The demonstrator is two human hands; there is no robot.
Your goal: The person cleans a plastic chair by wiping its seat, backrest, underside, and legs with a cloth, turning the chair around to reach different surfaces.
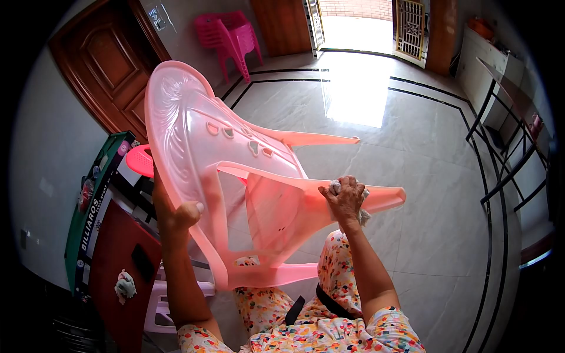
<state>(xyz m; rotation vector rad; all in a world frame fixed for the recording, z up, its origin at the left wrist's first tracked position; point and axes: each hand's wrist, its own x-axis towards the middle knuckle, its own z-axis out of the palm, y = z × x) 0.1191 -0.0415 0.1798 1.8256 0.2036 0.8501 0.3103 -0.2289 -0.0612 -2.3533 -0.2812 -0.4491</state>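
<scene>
A pink plastic chair (182, 117) is tilted on its side in front of me, its legs pointing right and its backrest toward the upper left. My left hand (181, 216) is closed on the edge of the chair near the backrest, thumb on top and fingers hidden behind. With my right hand (346, 200) I press a crumpled pale cloth (365, 217) against one of the chair's legs. Most of the cloth is under the palm and fingers. The lower side of the chair is close to my knees.
A dark red table (120, 247) at my left bears a phone-like dark object (142, 263) and a crumpled cloth (125, 287). Behind it leans a green billiards table box (97, 206). Stacked magenta chairs (229, 38) stand by the far wall; a metal-framed table (506, 112) is at right.
</scene>
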